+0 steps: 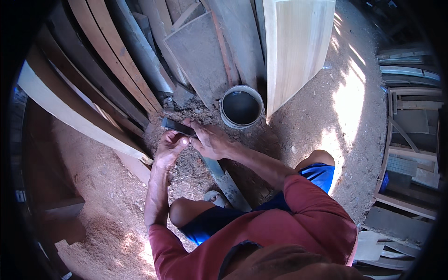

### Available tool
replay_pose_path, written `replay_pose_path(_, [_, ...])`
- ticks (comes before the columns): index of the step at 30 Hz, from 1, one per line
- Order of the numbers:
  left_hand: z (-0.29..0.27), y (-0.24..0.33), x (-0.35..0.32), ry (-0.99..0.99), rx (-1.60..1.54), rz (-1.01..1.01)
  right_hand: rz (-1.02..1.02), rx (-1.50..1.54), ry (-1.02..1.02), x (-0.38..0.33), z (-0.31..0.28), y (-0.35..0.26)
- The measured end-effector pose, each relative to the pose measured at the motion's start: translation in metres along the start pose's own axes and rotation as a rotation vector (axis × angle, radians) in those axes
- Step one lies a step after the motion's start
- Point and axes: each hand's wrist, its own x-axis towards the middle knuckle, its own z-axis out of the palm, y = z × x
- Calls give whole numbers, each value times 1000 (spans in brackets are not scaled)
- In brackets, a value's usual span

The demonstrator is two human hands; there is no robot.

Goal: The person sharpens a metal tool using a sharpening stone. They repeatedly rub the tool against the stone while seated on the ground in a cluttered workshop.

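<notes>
Dark bar (179,127), held up L of the bucket (226,117), is prob. stiff, fairly light, maybe slick if wet; L hand (169,149) pinches its near side, R hand (210,141) grips its R end, best held by long edges.

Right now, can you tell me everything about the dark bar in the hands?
The dark bar is narrow and straight-edged, blackish with a bluish end; whether it's metal or stone, I can't tell. It slants, bluish end toward the picture's upper left. The left hand and right hand hold it off the ground, left of the bucket.
</notes>
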Motion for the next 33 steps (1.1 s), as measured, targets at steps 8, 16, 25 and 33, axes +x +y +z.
replay_pose_path(8, [30,39,22,287,-222,-84,27,-126,-273,25,-56,-30])
replay_pose_path(16, [-16,-65,50,372,-346,-62,-169,-420,-169,13,-159,-13])
replay_pose_path(25, [53,-52,82,397,-222,-142,-258,-220,134,-1,-130,-1])
replay_pose_path(33, [50,-50,75,471,-201,-83,-325,-160,236,-17,-153,-28])
